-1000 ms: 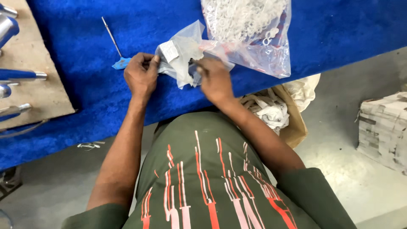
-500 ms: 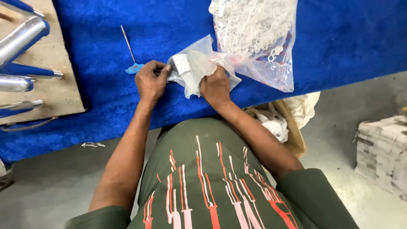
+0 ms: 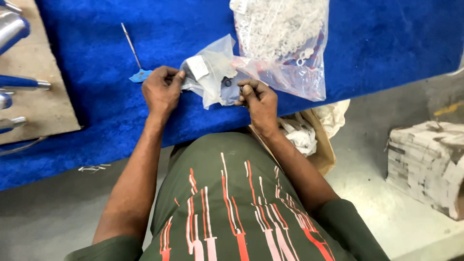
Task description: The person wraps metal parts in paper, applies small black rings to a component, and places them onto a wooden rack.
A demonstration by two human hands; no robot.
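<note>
Small clear plastic bag (image 3: 212, 72): crumpled, white label patch on its upper left face, small dark ring-shaped parts inside. Position: upper centre of frame, over the blue tabletop (image 3: 386, 43), pinched at both lower edges.

You are working in bright, even light from above, so your arms throw only faint shadows on the blue cloth (image 3: 377, 43). Glare sits on the clear plastic bag (image 3: 285, 48) and the metal tubes (image 3: 12, 29) at the left edge. Focus is fairly sharp at centre, softer toward the corners, with slight wide-angle bending.
</note>
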